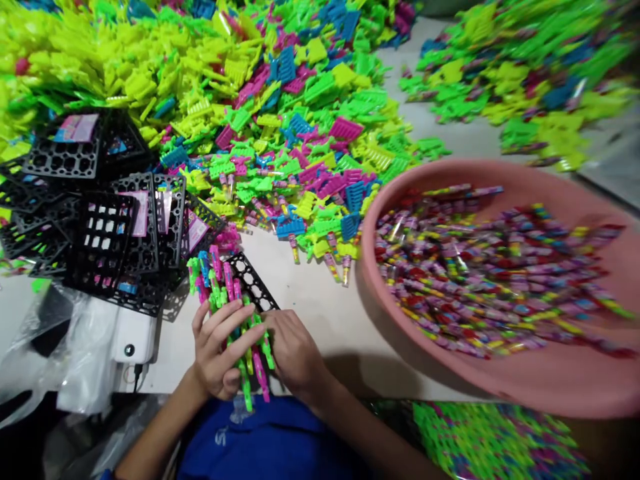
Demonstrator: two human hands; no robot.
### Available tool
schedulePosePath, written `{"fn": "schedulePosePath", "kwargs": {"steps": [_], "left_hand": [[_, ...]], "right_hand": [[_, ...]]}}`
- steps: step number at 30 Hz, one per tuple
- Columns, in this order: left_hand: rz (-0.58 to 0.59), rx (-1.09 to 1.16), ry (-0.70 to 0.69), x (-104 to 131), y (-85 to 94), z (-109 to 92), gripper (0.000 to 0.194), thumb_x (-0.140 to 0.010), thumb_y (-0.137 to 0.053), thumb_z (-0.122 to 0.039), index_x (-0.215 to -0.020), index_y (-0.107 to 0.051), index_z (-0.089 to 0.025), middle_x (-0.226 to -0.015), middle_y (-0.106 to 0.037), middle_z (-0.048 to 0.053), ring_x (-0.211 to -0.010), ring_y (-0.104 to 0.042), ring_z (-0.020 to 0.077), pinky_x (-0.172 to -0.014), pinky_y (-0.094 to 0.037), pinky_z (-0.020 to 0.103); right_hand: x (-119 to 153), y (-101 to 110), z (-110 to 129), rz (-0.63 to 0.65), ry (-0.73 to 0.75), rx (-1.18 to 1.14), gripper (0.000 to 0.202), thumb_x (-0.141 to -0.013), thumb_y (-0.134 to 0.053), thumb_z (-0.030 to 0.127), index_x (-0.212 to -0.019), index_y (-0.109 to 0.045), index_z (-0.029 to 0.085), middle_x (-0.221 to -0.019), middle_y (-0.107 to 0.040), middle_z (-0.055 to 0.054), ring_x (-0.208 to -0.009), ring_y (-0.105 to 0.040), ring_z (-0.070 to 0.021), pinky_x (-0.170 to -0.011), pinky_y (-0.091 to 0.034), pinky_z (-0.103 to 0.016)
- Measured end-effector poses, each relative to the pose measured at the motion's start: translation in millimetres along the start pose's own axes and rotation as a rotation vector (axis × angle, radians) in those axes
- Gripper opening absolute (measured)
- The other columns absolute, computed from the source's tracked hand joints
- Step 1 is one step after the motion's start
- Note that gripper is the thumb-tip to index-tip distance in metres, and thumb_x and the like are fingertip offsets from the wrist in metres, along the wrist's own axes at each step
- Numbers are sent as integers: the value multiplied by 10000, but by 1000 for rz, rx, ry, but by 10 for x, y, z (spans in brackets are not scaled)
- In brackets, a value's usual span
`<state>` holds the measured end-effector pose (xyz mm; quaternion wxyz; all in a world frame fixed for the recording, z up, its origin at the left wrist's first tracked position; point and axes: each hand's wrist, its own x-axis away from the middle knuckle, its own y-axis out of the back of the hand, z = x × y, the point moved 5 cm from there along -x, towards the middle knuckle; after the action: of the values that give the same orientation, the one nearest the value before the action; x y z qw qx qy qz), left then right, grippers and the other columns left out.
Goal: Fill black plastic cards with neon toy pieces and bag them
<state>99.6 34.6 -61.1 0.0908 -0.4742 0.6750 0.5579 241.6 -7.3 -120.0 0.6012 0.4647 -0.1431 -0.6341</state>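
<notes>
Toy pieces (229, 281) in our hands (220, 347) over the table's (320, 313) front edge, trays (105, 200) piled to their left, a box (137, 328) between trays and edge, more pieces (320, 90) heaped behind, a basin (470, 375) right, tubes (475, 287) inside, another heap (500, 67) beyond.

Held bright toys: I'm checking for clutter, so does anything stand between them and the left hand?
Nothing visible: the left hand touches the held bright toys. The black rack shows beside them, not between.

Over there, slim plastic toys (217, 280) in bright green, pink and blue sit closely bunched, partly hidden, along a slanting black rack (253, 285); open holes show down its right side.
</notes>
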Motion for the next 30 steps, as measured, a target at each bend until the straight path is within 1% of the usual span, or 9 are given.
{"fn": "schedulePosePath", "kwargs": {"steps": [4, 8, 11, 13, 15, 19, 24, 27, 30], "left_hand": [[6, 19, 11, 37, -6, 9, 644, -1167, -153, -411, -1392, -725, -218, -1408, -748, 125, -1476, -604, 222, -1389, -235, 462], [29, -17, -6, 39, 45, -7, 669, -1166, -142, -429, -1387, -730, -201, -1419, -745, 137, -1483, -600, 231, -1385, -255, 452], [51, -44, -39, -33, 117, -59, 665, -1165, -154, -451, -1409, -724, -211, -1430, -747, 134, -1482, -603, 247, -1372, -295, 477], [87, -44, -87, -122, 155, -116, 674, -1167, -151, -466, -1430, -713, -203, -1449, -740, 138, -1490, -598, 251, -1375, -290, 490], [139, -54, -126, -226, 175, -159, 679, -1168, -150, -476, -1462, -691, -191, -1476, -727, 144, -1510, -585, 252, -1383, -271, 493], [230, -71, -164, -363, 189, -142, 660, -1172, -180, -471, -1438, -698, -159, -1464, -736, 147, -1533, -565, 247, -1396, -237, 482], [267, 26, -118, -267, 177, -38, 693, -1169, -128, -481, -1436, -693, -180, -1472, -731, 138, -1505, -589, 250, -1373, -288, 512], [254, 69, -79, -199, 155, -23, 700, -1164, -129, -498, -1463, -687, -201, -1523, -696, 145, -1495, -593, 268, -1349, -325, 534], [246, 51, -82, -197, 125, -45, 685, -1165, -152, -502, -1457, -703, -220, -1522, -697, 137, -1485, -600, 269, -1330, -352, 521]], "right_hand": [[-32, 20, -8, 162, 2, 16, 238, -1000, -471, 15, -1046, -632, 185, -950, -712, -112, -880, -656, -281, -838, -551, -418], [-198, 190, -151, 296, -101, -202, 406, -933, -470, -39, -1232, -619, 191, -1140, -727, -111, -1074, -712, -261, -940, -614, -392], [-416, 341, -395, 166, -223, -223, 409, -1047, -440, 73, -1397, -585, 227, -1411, -652, -139, -1275, -687, -260, -1045, -619, -430], [-525, 382, -553, 40, -315, -13, 399, -1081, -457, 141, -1455, -581, 206, -1523, -581, -201, -1328, -656, -327, -1033, -622, -504], [-566, 346, -607, -8, -349, 189, 414, -1075, -512, 166, -1485, -569, 153, -1566, -545, -260, -1341, -622, -392, -1000, -616, -549], [-400, 286, -482, -33, -345, 260, 297, -1095, -534, 180, -1379, -604, 127, -1466, -629, -263, -1249, -614, -387, -946, -587, -518], [-47, 407, -343, -21, -342, 301, 125, -1116, -528, 185, -1187, -625, 217, -1080, -713, -131, -1020, -653, -306, -779, -549, -392], [42, 428, -451, 39, -418, 271, 220, -1128, -481, 175, -1299, -612, 220, -1073, -698, -105, -911, -686, -266, -678, -525, -350], [82, 410, -592, 91, -502, 41, 381, -1126, -485, 188, -1498, -553, 234, -1148, -706, -100, -898, -723, -243, -662, -557, -331]]}}
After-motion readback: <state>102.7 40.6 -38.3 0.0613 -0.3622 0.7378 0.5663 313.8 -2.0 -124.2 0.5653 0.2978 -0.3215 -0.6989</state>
